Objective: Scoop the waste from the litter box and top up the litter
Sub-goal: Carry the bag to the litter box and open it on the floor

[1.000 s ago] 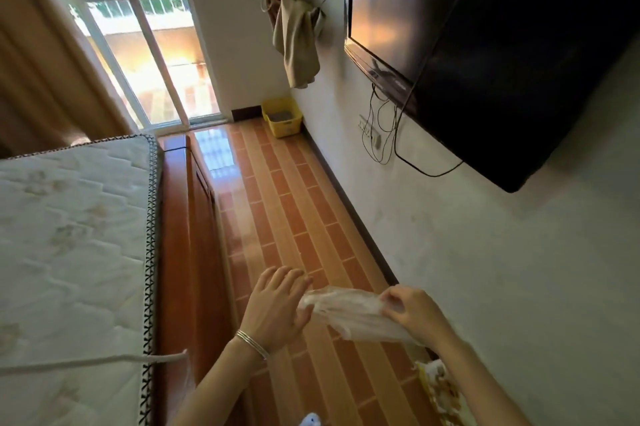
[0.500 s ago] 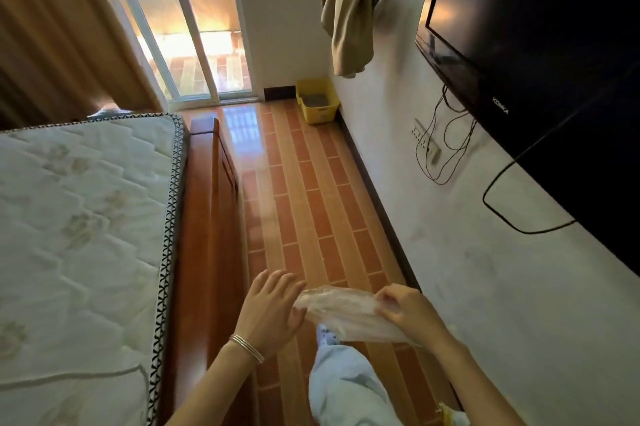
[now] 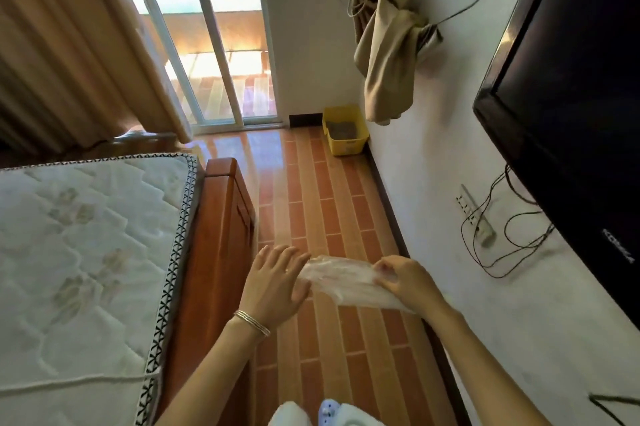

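A bedroom seen through my remote feed: a person stands between a wooden bed frame (image 3: 221, 235) and a white wall (image 3: 446, 155), both hands raised over the brick-patterned floor (image 3: 329, 217); the right hand (image 3: 407, 281) pinches one end of a crumpled clear plastic bag (image 3: 343, 281) between thumb and curled fingers, while the left hand (image 3: 277, 283), a thin bracelet (image 3: 252, 321) at its wrist, lies flat with fingers nearly straight, their tips against the bag's other end; the bag stretches between the two hands, clear of the floor. The yellow litter box (image 3: 346, 145) sits well apart from the hands in the far corner, against the wall and near the sliding glass door (image 3: 214, 61), grey litter (image 3: 341, 129) showing inside it. A quilted mattress (image 3: 86, 235) fills my view at left; a dark television (image 3: 571, 96) hangs on the wall at right; a beige cloth (image 3: 388, 58) dangles above the box.
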Tool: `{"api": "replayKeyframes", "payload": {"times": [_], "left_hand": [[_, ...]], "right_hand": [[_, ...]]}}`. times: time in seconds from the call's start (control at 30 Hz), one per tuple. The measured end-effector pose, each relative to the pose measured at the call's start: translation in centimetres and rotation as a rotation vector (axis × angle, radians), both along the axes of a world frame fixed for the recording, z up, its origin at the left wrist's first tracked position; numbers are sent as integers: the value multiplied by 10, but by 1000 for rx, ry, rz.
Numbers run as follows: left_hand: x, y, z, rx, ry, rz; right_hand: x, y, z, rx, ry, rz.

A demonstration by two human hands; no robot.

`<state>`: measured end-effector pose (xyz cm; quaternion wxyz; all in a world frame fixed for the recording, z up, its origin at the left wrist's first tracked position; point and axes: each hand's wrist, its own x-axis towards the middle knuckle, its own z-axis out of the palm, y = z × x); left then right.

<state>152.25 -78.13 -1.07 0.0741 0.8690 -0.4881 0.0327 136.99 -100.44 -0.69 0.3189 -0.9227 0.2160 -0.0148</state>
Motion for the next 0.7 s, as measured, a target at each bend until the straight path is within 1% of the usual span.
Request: {"api": "replayKeyframes", "payload": {"times": [0.1, 0.33, 0.5, 0.6, 0.7], "left_hand": [[25, -11, -10, 3, 7, 14], [104, -37, -31, -15, 13, 8], [191, -69, -34, 7, 26, 12], [252, -94, -26, 21, 23, 22], [309, -119, -16, -4, 20, 12]], "right_hand": [[28, -19, -6, 30, -14, -4], [101, -52, -33, 54, 61, 16], [182, -80, -28, 63, 63, 14], [237, -104, -16, 38, 60, 7], [294, -126, -1, 7, 27, -4]]}}
